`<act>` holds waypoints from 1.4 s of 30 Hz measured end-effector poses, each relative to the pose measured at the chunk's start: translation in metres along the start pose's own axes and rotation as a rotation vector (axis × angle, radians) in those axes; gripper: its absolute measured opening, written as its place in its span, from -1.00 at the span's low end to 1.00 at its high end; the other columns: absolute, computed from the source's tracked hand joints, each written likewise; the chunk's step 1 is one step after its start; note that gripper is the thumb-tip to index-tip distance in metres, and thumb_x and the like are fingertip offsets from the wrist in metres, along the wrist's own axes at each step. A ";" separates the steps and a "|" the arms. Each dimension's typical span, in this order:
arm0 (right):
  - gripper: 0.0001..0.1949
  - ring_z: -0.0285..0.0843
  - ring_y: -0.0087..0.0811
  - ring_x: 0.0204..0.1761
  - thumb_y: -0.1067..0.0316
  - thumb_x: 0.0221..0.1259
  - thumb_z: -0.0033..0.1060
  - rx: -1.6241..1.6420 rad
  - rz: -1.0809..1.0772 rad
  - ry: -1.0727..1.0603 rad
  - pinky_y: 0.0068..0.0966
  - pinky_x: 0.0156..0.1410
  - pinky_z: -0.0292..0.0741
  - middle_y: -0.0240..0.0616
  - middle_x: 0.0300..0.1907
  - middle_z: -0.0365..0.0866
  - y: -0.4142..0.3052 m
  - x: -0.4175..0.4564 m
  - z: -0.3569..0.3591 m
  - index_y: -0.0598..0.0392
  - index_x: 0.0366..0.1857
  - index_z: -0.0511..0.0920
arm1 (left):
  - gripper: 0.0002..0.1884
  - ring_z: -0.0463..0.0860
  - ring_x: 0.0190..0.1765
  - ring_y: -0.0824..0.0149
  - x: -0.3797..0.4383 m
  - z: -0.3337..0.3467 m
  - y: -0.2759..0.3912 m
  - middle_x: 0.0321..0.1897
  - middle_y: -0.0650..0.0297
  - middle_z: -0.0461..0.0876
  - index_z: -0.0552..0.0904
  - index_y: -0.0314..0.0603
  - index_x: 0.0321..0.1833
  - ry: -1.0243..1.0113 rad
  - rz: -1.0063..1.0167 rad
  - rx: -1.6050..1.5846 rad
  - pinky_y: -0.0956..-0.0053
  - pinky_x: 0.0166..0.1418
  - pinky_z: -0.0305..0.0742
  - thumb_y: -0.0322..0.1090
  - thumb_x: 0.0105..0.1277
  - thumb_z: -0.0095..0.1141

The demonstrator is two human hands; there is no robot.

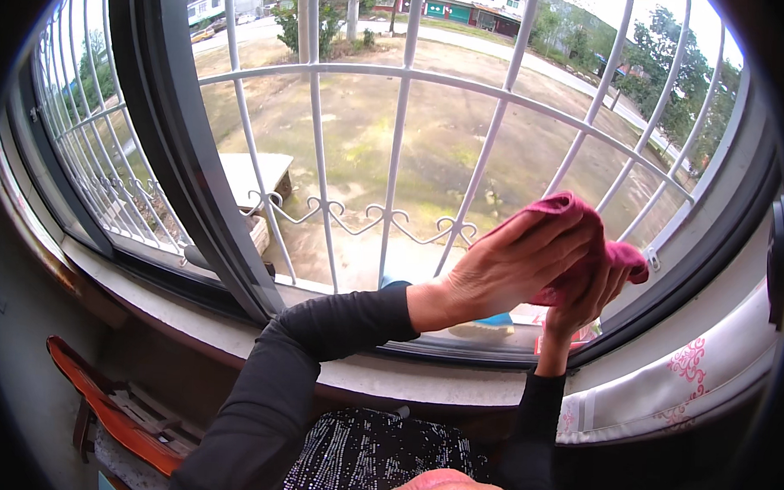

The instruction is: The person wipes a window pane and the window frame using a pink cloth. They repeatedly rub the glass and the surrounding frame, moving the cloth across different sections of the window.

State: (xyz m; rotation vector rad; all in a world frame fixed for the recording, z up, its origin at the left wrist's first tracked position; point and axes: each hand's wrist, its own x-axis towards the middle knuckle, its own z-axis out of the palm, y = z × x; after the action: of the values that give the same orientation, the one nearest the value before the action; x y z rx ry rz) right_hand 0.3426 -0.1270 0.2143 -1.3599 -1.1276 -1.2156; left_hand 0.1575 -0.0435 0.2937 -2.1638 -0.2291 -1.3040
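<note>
A dark red cloth [593, 236] is bunched between my two hands at the right side of the window. My left hand [504, 271] reaches across from the left, its fingers laid along the cloth. My right hand [588, 294] is lower and farther right, with its fingers curled around the cloth's lower part. Behind the cloth stand the white metal security bars [500, 109] of the window. Whether the cloth touches a glass pane cannot be told. Both forearms are in black sleeves.
A dark window frame post [169, 127] rises on the left. Below runs the pale window sill [426, 379]. A white curtain with red patterns [672, 384] hangs at right. An orange-brown wooden chair [110, 423] stands lower left. A red-and-white item [583, 336] lies behind my right wrist.
</note>
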 end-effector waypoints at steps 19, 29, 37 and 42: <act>-0.48 0.25 -0.30 0.55 0.28 0.09 0.37 0.462 -0.656 -0.182 -0.18 0.56 0.22 -0.41 0.42 0.48 -0.244 0.127 0.085 -0.17 0.24 0.62 | -0.36 -0.01 0.63 -0.36 -0.116 -0.099 -0.194 0.59 -0.24 0.09 0.30 -0.22 0.55 0.273 -0.466 0.288 -0.29 0.61 -0.14 0.09 0.60 -0.18; -0.66 0.38 -0.29 0.40 0.19 0.25 0.33 0.365 -0.745 0.039 -0.22 0.52 0.22 -0.41 0.27 0.57 -0.242 0.198 0.096 -0.19 0.12 0.69 | -0.41 0.09 0.62 -0.26 -0.069 -0.113 -0.213 0.59 -0.11 0.17 0.31 -0.08 0.57 0.387 -0.429 0.361 -0.23 0.62 -0.10 0.04 0.59 -0.16; -0.61 0.31 -0.07 0.49 0.15 0.42 0.15 0.055 -0.568 0.097 0.04 0.53 0.18 -0.24 0.40 0.48 -0.121 0.248 0.040 -0.07 0.28 0.58 | -0.62 0.47 0.41 -0.04 0.030 -0.064 -0.157 0.29 0.00 0.56 0.54 -0.16 0.35 0.406 -0.184 0.393 0.00 0.57 0.13 -0.25 0.53 0.06; -0.65 0.34 -0.15 0.47 0.21 0.42 0.19 0.074 -0.382 0.222 -0.14 0.54 0.19 -0.25 0.35 0.52 -0.017 0.205 0.024 -0.08 0.24 0.63 | -0.39 0.16 0.62 -0.11 0.090 -0.029 -0.080 0.53 0.06 0.32 0.42 -0.09 0.47 0.309 -0.040 0.066 -0.16 0.64 -0.05 -0.19 0.35 0.20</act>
State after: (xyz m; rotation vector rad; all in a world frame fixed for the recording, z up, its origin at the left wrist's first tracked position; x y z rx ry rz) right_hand 0.3445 -0.0931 0.4182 -0.9505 -1.2928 -1.5388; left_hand 0.1469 -0.0092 0.4116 -1.8804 -0.1879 -1.6081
